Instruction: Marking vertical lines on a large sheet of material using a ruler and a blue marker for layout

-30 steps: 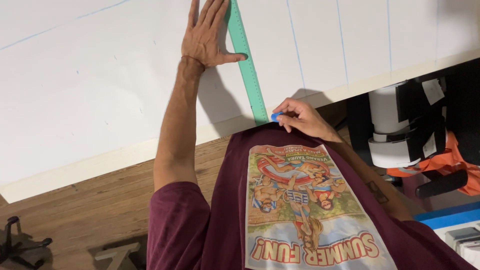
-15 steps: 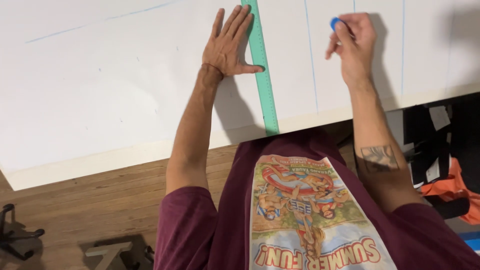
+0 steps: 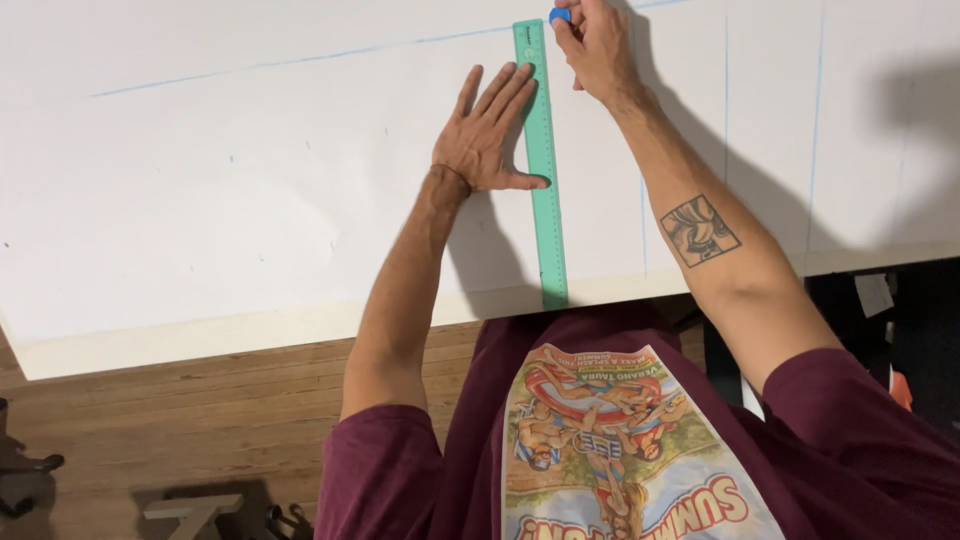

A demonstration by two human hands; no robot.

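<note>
I'm seeing the right hand (image 3: 598, 45) now sitting up at the far end of the green ruler (image 3: 541, 160), fingers pinched shut on a small blue marker (image 3: 559, 15), its tip hidden under the fingers so I cannot tell if it is touching the white board (image 3: 250, 200). A second ago that hand was down at the near edge of the board, close to my shirt, half a second ago it was already lifting away to the right of the ruler, so it is travelling up and across to the ruler's top end. I'm reading that as the marker being brought to the start of a stroke along the ruler's right edge, near where the faint blue horizontal line (image 3: 300, 58) is crossing.

Left hand (image 3: 488, 140) is lying flat and open, fingers spread, palm pressing the board with thumb tip and fingertips touching the ruler's left edge; it is gripping nothing, just pinning. It is holding that same pose across all three pictures.

The ruler is lying lengthwise, running away from me, near end just overhanging the board's front edge. Earlier it was looking tilted in view, now nearly vertical, though my head is moving too, so I cannot tell if it really shifted. Faint vertical blue lines (image 3: 726, 120) are showing to the right, wooden floor (image 3: 180, 430) below
</note>
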